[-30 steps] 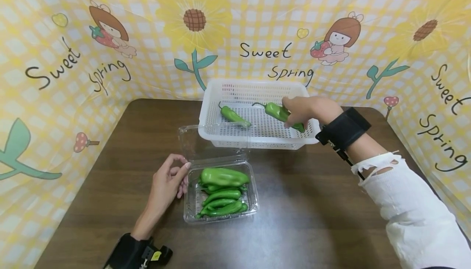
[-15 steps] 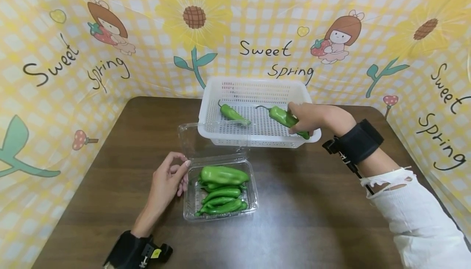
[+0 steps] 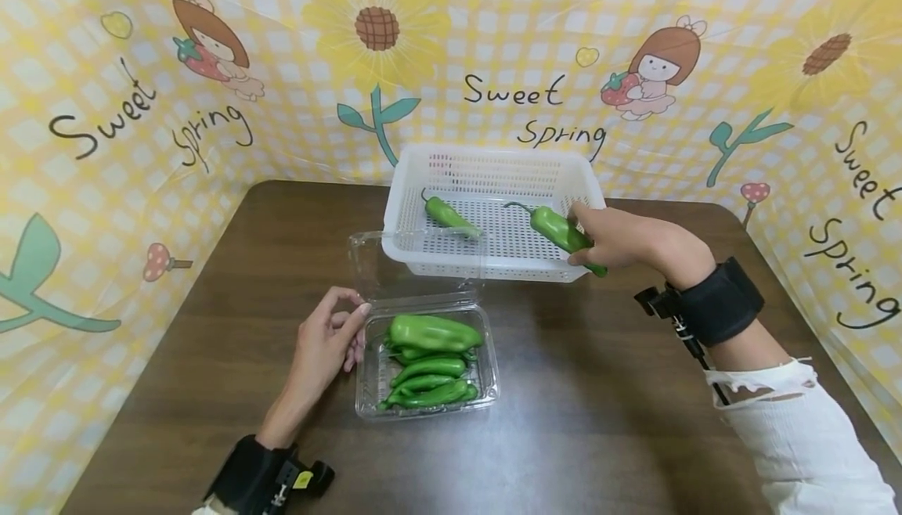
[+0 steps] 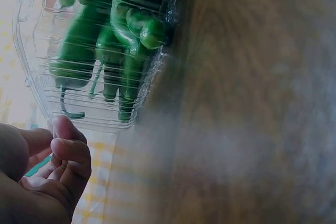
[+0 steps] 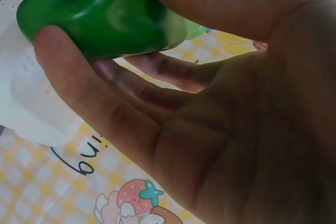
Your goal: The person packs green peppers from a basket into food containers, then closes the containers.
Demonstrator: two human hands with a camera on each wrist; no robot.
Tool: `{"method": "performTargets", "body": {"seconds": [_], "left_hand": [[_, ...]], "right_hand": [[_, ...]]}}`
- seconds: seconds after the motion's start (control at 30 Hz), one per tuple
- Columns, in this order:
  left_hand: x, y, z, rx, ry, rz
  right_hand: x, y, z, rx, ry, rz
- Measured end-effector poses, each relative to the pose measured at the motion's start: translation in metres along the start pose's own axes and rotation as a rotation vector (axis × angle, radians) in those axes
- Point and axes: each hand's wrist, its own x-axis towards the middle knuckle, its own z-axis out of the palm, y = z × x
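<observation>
**Green pepper gripped at basket's right rim**

Green pepper (image 3: 560, 231) is pinched in the right hand (image 3: 623, 239), thumb and fingers curled round its fat end, stem pointing to 10 o'clock; it sits over the right side of the white basket (image 3: 486, 167), tip just past the basket's near-right corner. Right wrist view confirms the grasp: fingers (image 5: 79, 85) wrapped under and over the pepper. Second pepper (image 3: 449, 216) lies loose on the basket floor, at 9 o'clock from the held one, well apart. Basket stands at 12 o'clock on the brown bench (image 3: 606, 390). Clear clamshell box (image 3: 426, 361) with several peppers sits toward 6 o'clock from the basket, lid flipped back toward it. Left hand (image 3: 326, 347) rests on the bench, fingers loosely curled, holding nothing, fingertips touching the box's left edge.
</observation>
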Motion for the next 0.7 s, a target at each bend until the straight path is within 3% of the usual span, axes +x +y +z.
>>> {"method": "performTargets", "body": {"seconds": [0.47, 0.7], "left_hand": [[0.001, 0.002, 0.001, 0.003, 0.014, -0.021], [0.001, 0.002, 0.001, 0.006, 0.015, -0.028]], "right_hand": [[-0.028, -0.006, 0.02, 0.022, 0.087, -0.047], [-0.035, -0.014, 0.031, 0.047, 0.084, -0.09]]}}
